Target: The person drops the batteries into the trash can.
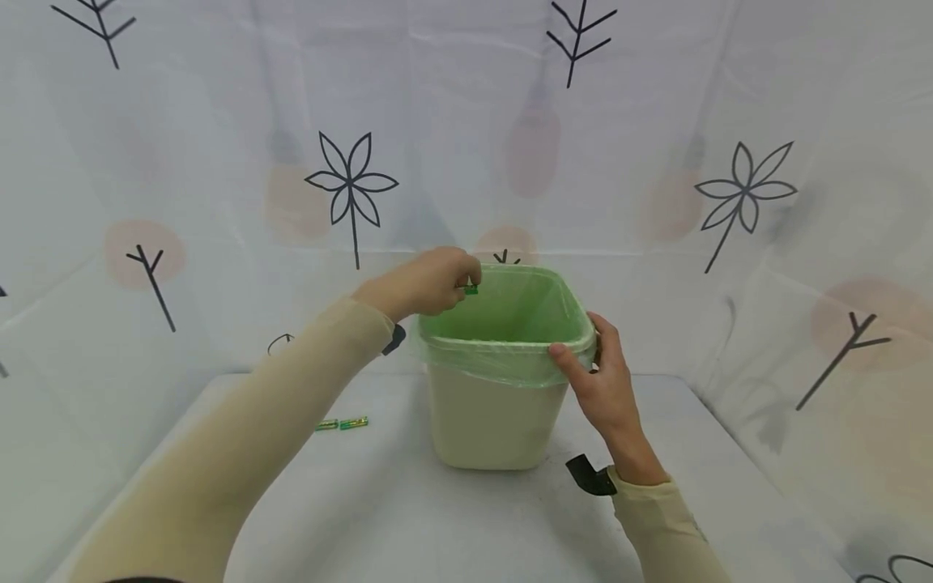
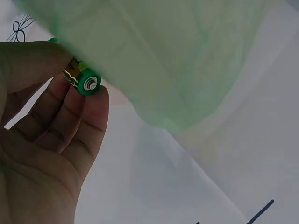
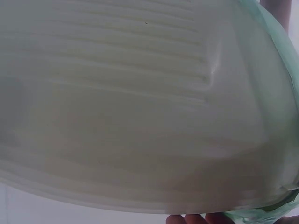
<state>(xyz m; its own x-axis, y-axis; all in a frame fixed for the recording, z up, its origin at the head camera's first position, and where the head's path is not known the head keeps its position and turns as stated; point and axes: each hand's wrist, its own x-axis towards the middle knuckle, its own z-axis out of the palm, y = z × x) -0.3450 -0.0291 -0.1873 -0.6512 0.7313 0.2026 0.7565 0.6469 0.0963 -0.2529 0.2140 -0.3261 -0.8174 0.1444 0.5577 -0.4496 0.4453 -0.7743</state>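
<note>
A pale trash can (image 1: 496, 429) stands upright on the table, lined with a thin green bag (image 1: 481, 364) folded over its rim. At its left rim my left hand (image 1: 430, 279) pinches a small green battery (image 1: 470, 289) over the opening. The left wrist view shows that battery (image 2: 85, 80) between thumb and fingers, metal end outward, partly behind the bag's hanging edge (image 2: 177, 93). My right hand (image 1: 608, 389) grips the can's right front corner, thumb on the rim. In the right wrist view the can's wall (image 3: 131, 130) fills most of the picture, with fingertips (image 3: 194, 219) below.
Two more green batteries, one (image 1: 354, 422) fully seen and one (image 1: 327, 424) partly behind my left sleeve (image 1: 277, 405), lie left of the can on the white table (image 1: 379, 518). A patterned white cloth (image 1: 452, 146) hangs behind and at the sides.
</note>
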